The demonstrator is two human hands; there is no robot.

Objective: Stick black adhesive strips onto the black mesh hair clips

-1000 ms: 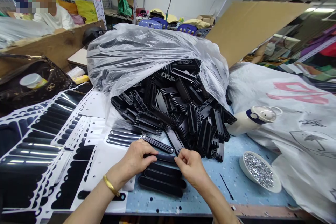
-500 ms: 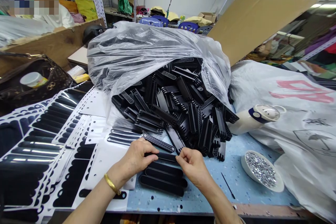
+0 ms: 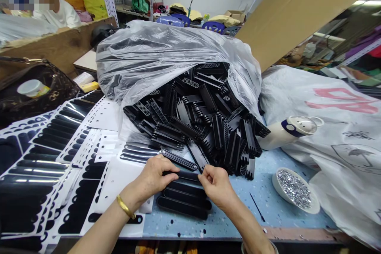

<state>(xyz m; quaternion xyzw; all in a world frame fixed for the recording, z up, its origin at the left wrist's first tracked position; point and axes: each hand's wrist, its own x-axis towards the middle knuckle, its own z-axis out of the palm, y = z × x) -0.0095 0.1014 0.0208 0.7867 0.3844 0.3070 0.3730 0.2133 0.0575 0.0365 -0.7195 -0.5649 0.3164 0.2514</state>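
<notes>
Grip: left hand and right hand are still pinching opposite ends, fingers nearly closed.
Black strip: being held in front of the clear bag.
Obstacles: black pieces are spilling from the bag; a bowl is sitting to its front right.
Room: blue table is showing between bag and near edge.

My blue speckled tabletop carries three black strips near me, a thin black rod, a white bowl of metal pieces, sheets of black shapes and a translucent bag of black parts.
</notes>
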